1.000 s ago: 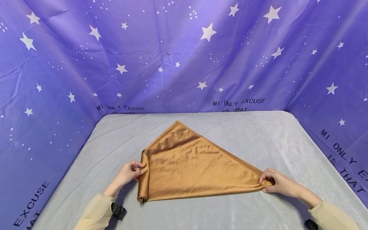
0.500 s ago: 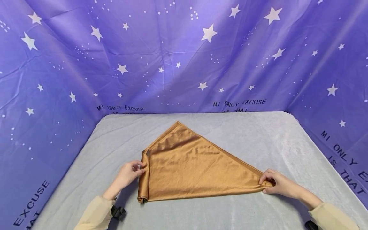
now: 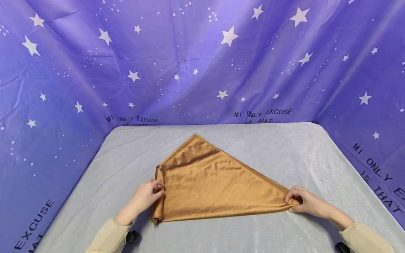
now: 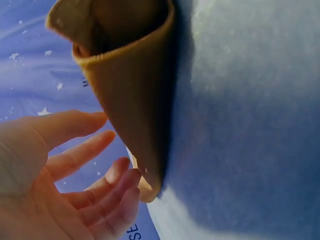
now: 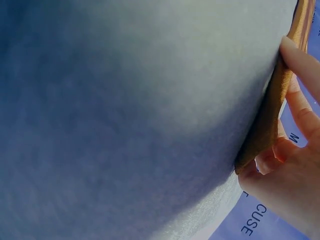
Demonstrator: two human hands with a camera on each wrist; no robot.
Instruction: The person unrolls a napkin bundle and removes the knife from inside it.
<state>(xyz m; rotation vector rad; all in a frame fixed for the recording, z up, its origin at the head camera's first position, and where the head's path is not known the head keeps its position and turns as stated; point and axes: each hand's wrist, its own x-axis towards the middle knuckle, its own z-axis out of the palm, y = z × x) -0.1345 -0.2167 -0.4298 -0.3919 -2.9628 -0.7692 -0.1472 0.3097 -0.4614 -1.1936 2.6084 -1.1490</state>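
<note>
A shiny golden-brown satin cloth lies folded into a triangle-like shape, its peak pointing away from me. Along its left end it is wound into a roll, whose layered open end faces the left wrist camera. My left hand is over this roll, fingers loosely bent with the tips at its top; in the left wrist view the thumb and fingers are spread apart beside it. At the far right, my right hand pinches the cloth's narrow tip between thumb and fingers. The right wrist view shows the cloth's edge along those fingers.
A pale grey, plush-covered table lies under the cloth. Purple star-printed curtains with black lettering stand behind and on both sides. Dark wrist devices show below both beige sleeves.
My left hand has shifted slightly right, its fingertips now farther over the top of the roll. The right hand and the cloth look unchanged.
</note>
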